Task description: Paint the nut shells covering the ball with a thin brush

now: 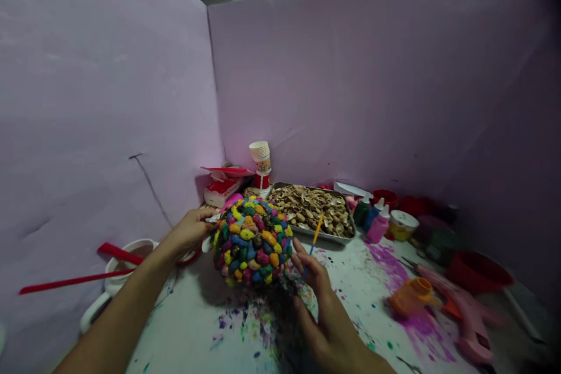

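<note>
A round ball-like craft piece (252,241), covered in multicoloured painted peanut shells, is held just over the paint-stained table (197,315). My left hand (190,235) is closed at its left edge, gripping it by a whitish part there. The fingertips are partly hidden behind the piece. Close to its right side is my right hand (322,304), with a thin yellow-and-blue paintbrush (316,235) between the fingers, pointing up. The brush's lower end is hidden by the hand. Behind the piece lies a metal tray (324,237) filled with unpainted peanut shells (307,205).
Stacked paper cups (262,165) and a red tissue box (221,190) stand at the back left. A white mug (114,280) with red sticks is at left. To the right are paint bottles (377,227), an orange bottle (412,298) and a pink glue gun (467,315). Purple panels surround the table.
</note>
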`<state>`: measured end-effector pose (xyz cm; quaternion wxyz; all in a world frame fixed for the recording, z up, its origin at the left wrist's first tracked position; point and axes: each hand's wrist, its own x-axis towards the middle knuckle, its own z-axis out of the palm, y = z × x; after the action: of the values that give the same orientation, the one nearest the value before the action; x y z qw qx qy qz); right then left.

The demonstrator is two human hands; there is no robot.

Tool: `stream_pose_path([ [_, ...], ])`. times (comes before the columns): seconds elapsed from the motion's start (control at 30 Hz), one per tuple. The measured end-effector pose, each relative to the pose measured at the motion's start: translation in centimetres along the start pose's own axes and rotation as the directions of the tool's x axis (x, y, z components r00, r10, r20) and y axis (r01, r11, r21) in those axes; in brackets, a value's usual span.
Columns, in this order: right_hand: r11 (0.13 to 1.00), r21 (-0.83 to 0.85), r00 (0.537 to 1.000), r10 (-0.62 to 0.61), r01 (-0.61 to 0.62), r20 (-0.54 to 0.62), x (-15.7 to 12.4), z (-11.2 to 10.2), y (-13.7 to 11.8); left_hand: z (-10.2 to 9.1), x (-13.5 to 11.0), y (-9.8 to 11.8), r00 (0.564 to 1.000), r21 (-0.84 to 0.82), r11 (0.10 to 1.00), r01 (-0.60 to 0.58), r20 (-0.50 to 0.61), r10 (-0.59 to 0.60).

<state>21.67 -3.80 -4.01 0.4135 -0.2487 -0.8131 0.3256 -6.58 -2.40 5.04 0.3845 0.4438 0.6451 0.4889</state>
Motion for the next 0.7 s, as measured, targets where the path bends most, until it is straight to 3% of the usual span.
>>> stream_pose_path([
  [0.23,0.996,0.076,0.999,0.045,-0.043,-0.025,0.2,-0.9,-0.1,-0.7,-0.7,0.5,0.989,0.005,0.998,-0.059,0.139,0.058],
  [0.47,0.97,-0.23,0.996,-0.088,0.078,-0.034,0.5,-1.6,-0.4,-1.0,-0.6,0.2,0.973,0.079,0.99,-0.116,0.207,0.098],
  [0.57,0.919,-0.368,0.963,-0.215,0.144,-0.162,1.2,-3.9,-2.0,-0.8,-0.5,0.4,0.973,0.125,0.983,-0.137,0.205,0.109],
  [0.67,0.912,-0.406,0.895,-0.224,0.053,-0.385,1.4,-7.9,-4.9,-0.5,-0.6,0.6,0.976,0.185,0.969,-0.164,0.174,0.132],
  [0.7,0.918,-0.397,0.851,-0.199,-0.012,-0.485,1.3,-9.4,-6.0,-0.5,-0.6,0.6,0.976,0.21,0.961,-0.181,0.155,0.15],
])
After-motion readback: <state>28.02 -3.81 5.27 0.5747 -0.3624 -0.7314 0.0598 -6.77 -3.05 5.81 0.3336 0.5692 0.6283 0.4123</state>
